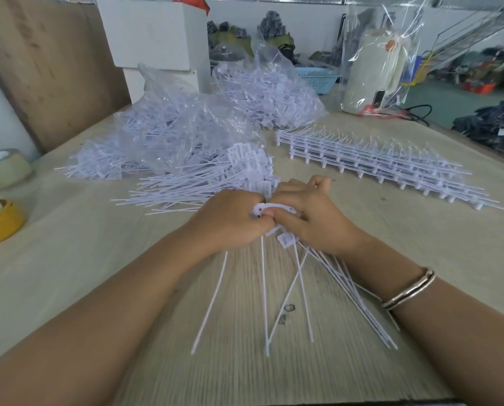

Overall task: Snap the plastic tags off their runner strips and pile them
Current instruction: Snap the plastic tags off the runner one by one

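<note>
Both my hands meet at table centre. Left hand (pixel 230 218) and right hand (pixel 312 218) both pinch a white runner strip (pixel 274 207), fingers curled round it. Loose tags (pixel 300 291) hang from the grip, tails fanned toward me on the table (pixel 98 259). Pile (pixel 204 183) of snapped tags lies just beyond the hands. Stacked strips (pixel 371 164) far right. Two clear bags (pixel 186 127) of tags behind the pile. Tape roll (pixel 3 168) at left edge. Bracelet (pixel 409 290) on right wrist.
</note>
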